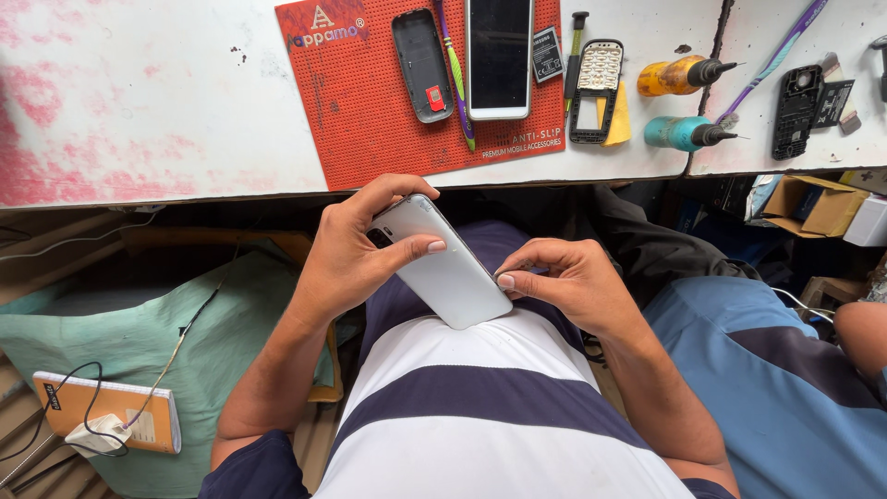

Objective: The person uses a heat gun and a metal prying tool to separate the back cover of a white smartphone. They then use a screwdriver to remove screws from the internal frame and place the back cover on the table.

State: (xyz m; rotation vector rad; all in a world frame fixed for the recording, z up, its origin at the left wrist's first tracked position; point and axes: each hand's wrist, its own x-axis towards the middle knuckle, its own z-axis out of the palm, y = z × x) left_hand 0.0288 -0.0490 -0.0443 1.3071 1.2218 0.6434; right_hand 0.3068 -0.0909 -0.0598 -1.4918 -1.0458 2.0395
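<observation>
Firmly wrapped around the upper end of a white smartphone [442, 268], our left hand [356, 249] holds it back side up in the middle of the frame, thumb across the back and fingers curled over the top edge near the camera. Our right hand [568, 282] has closed its thumb and fingertips on the right edge of the phone, near the lower end, so both hands have hold of the same phone above our lap.

We judge that the step in hand is working at the side edge of the phone, perhaps at a tray or the seam of the back cover; what exactly the fingertips pinch we cannot tell. A next move would call for a steady left grip and a small, careful pull from the right fingertips.

Both forearms come up from the bottom of the frame and bend inward, wrists close to the striped shirt.

Across the top of the frame lies the white worktable [148, 102]. On it sits a red mat [370, 120], with a second phone [499, 57] face up, a dark back cover [421, 65], and a keypad frame [596, 91] just right of the mat. Two small bottles [686, 103] lie further right.
</observation>
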